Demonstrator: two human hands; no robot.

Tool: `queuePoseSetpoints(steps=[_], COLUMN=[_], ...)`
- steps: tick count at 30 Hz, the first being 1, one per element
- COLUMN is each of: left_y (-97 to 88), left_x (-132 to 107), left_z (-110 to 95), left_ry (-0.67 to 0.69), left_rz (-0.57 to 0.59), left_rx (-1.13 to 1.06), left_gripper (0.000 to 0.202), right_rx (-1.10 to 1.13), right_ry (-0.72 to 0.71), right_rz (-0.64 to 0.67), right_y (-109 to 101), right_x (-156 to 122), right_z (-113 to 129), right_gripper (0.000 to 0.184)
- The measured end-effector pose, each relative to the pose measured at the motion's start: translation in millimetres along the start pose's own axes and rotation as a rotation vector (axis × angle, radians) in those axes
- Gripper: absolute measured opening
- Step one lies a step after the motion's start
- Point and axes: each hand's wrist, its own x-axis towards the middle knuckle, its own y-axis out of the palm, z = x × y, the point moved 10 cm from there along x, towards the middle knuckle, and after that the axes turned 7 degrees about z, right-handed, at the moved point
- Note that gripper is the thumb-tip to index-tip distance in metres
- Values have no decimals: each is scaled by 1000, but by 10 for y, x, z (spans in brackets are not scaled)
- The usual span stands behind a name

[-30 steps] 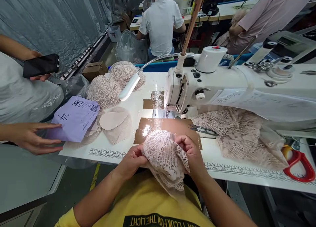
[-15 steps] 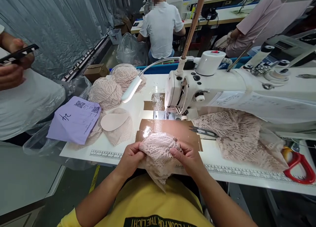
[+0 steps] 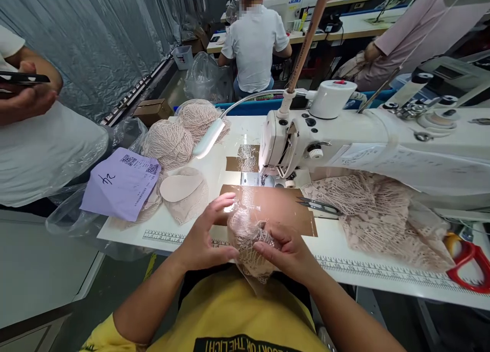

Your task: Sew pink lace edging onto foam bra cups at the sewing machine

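Note:
A gathered piece of pale pink lace fabric hangs at the table's front edge, between my hands. My right hand pinches its right side between thumb and fingers. On the other side my left hand is open, thumb and fingers spread beside the lace; I cannot tell whether the thumb touches it. Brown tape covers the tabletop just beyond. Behind it stands the white sewing machine, its needle area lit. Dark thread snips lie to the right of the tape.
More lace is heaped under the machine arm, near red-handled scissors. At the left are rounded lace cups, a lavender paper slip and a lamp. A person holding a phone stands left; others sit behind.
My left hand has let go of the lace's left side and spread its fingers. The lace has bunched up nearer my right hand. The view has shifted slightly left.

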Motion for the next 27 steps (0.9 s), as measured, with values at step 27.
queuePoseSetpoints(steps=[27], left_y=[336], left_x=[261], left_z=[283], left_ry=[-288], left_rz=[269], left_rx=[-326], left_gripper=[31], right_rx=[-122], right_ry=[53], right_rz=[-365], right_y=[-286], right_x=[51], right_z=[13], right_gripper=[21])
